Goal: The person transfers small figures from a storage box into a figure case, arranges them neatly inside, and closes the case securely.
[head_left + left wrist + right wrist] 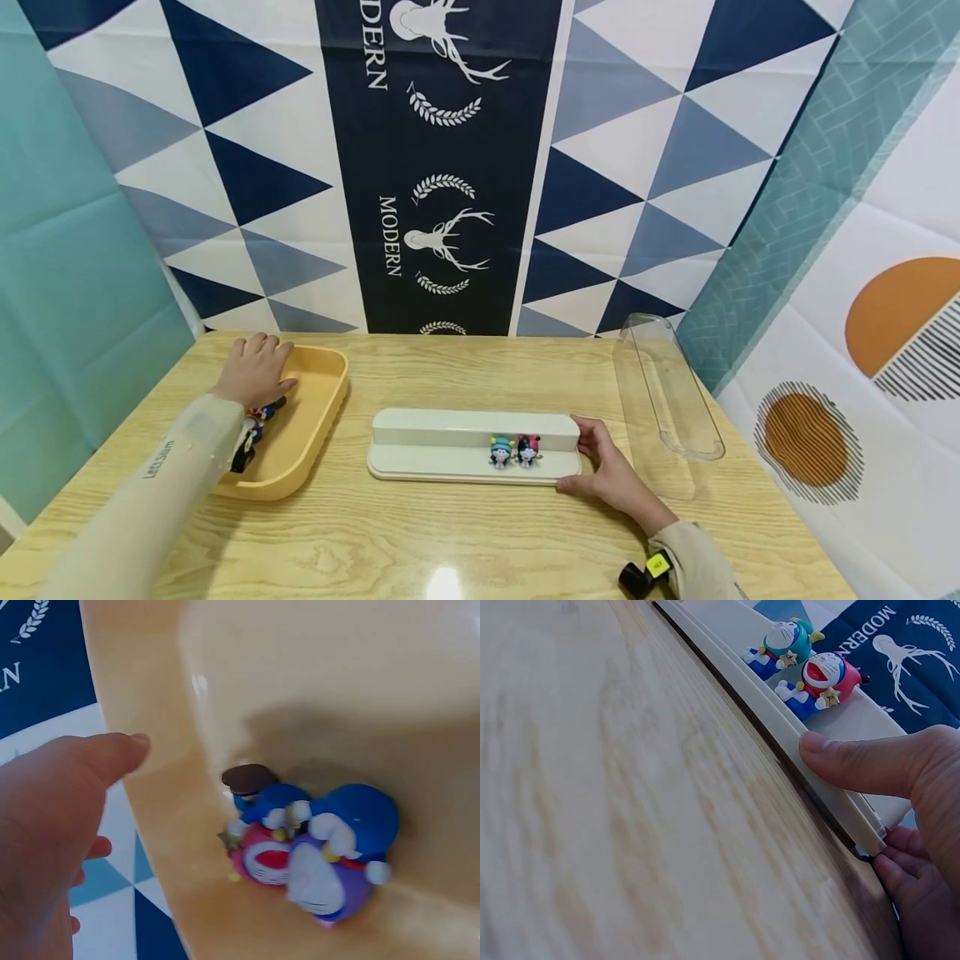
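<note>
My left hand is over the far left part of a yellow-orange tray, its thumb held out straight in the left wrist view. Below it, several small cartoon cat figurines with blue, purple and pink parts lie against the tray wall. With thumb in front and fingers round the end, my right hand grips the right end of a white stepped display base. Two figurines stand side by side on its lower step: one with a teal hood, the other with a black and pink hood.
A clear plastic cover lies at the right rear of the wooden table. Behind the table hangs a patterned cloth with triangles and deer heads. A black device with a yellow label is strapped on the right wrist.
</note>
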